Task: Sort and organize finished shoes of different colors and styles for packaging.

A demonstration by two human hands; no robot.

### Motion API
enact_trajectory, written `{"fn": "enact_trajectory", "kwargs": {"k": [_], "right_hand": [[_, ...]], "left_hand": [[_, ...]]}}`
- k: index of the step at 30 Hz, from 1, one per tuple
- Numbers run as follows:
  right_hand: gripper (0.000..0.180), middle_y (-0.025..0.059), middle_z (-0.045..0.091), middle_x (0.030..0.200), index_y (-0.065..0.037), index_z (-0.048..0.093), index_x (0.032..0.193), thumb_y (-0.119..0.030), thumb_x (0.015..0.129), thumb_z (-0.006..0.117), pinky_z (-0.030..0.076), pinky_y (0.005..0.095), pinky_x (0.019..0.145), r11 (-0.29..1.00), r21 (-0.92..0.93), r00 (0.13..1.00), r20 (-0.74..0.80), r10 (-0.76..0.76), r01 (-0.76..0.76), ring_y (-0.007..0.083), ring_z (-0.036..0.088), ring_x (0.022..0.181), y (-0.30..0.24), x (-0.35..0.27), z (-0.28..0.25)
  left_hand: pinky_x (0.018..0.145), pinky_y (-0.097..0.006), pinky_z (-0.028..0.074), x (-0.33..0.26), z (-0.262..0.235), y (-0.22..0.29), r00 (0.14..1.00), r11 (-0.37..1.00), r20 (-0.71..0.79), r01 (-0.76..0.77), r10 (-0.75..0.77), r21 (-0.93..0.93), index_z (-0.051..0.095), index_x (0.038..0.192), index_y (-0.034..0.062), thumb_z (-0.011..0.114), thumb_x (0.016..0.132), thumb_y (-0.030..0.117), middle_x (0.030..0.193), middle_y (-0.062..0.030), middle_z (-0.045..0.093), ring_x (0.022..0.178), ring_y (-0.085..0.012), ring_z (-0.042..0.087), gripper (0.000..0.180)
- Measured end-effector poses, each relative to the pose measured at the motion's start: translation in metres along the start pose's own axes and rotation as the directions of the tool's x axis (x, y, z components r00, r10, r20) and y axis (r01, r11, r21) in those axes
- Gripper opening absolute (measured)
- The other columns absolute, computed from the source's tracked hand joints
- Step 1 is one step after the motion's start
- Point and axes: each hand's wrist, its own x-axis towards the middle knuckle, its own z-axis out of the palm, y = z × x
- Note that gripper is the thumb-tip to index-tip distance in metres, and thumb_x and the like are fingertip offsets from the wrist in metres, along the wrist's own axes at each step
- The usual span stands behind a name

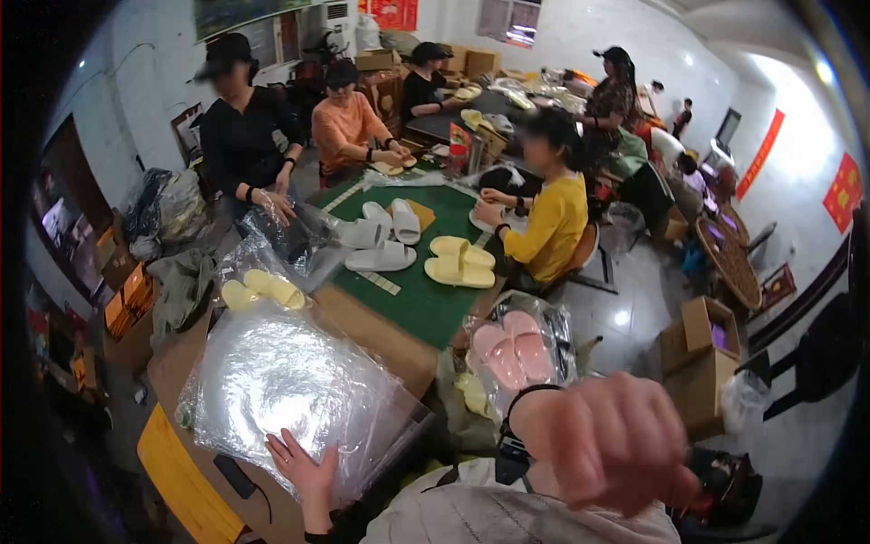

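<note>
My left hand (304, 461) lies with fingers spread on a stack of clear plastic bags (290, 385). Close to the camera, my right hand (616, 444) is raised with its fingers curled in; what they hold, if anything, is hidden. Behind that hand, pink slippers (512, 349) lie in clear plastic. A pair of pale yellow slippers (263, 290) sits at the far edge of the bag stack. Farther off, grey slippers (381, 240) and another yellow pair (459, 263) rest on the green table.
The green table (412, 304) adjoins my work surface. A person in black (245, 136) handles clear plastic at the left; one in yellow (548, 213) sits at the right. Several others work farther back. A yellow board (186, 480) lies at lower left, cardboard boxes (702, 372) at right.
</note>
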Motion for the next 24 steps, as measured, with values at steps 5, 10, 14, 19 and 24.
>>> {"fn": "enact_trajectory", "kwargs": {"k": [5,10,14,19,24], "right_hand": [[0.044,0.0008,0.036,0.057,-0.012,0.039,0.054,-0.009,0.097,0.051,0.052,0.0528,0.093,0.918,0.267,0.936,0.273,0.220,-0.294,0.0175,0.048,0.053,-0.028,0.041,0.033],[0.045,-0.0006,0.034,0.056,-0.013,0.037,0.053,-0.006,0.097,0.047,0.052,0.0500,0.091,0.896,0.331,0.941,0.259,0.217,-0.297,0.0143,0.044,0.050,-0.008,0.039,0.037],[0.044,-0.0021,0.031,0.055,-0.013,0.036,0.053,-0.002,0.094,0.047,0.053,0.0493,0.089,0.891,0.343,0.937,0.281,0.207,-0.299,0.0121,0.038,0.047,-0.004,0.030,0.032],[0.046,-0.0025,0.030,0.055,-0.014,0.037,0.052,-0.005,0.095,0.048,0.054,0.0485,0.086,0.843,0.413,0.929,0.280,0.243,-0.345,0.0119,0.037,0.046,0.009,0.039,0.022],[0.036,-0.0009,0.045,0.059,-0.013,0.050,0.060,-0.009,0.095,0.056,0.054,0.0431,0.078,0.862,0.426,0.930,0.345,0.125,-0.273,0.0126,0.045,0.052,0.014,0.039,-0.008]], "left_hand": [[0.117,-0.056,0.013,0.001,0.005,0.005,0.999,1.000,0.046,-0.003,0.002,0.013,0.017,0.155,0.0023,0.075,0.072,0.052,0.159,-0.0304,0.005,0.148,-0.0450,0.005,0.113],[0.117,-0.055,0.012,-0.003,-0.004,0.000,0.999,0.999,0.028,0.027,-0.027,0.017,0.017,0.155,0.0018,0.075,0.074,0.050,0.160,-0.0296,0.004,0.148,-0.0443,0.005,0.111],[0.117,-0.055,0.013,-0.002,-0.006,0.008,0.997,0.999,0.049,0.052,-0.052,-0.003,0.018,0.154,0.0012,0.075,0.074,0.048,0.160,-0.0302,0.005,0.148,-0.0450,0.006,0.109],[0.117,-0.056,0.013,-0.002,-0.006,0.004,1.000,1.000,0.004,-0.016,0.016,-0.013,0.019,0.154,0.0000,0.077,0.074,0.045,0.159,-0.0306,0.007,0.148,-0.0452,0.006,0.109],[0.117,-0.056,0.013,0.000,-0.002,0.010,1.000,1.000,0.020,0.017,-0.016,-0.008,0.020,0.153,-0.0003,0.076,0.072,0.046,0.159,-0.0302,0.007,0.148,-0.0453,0.006,0.109]]}}
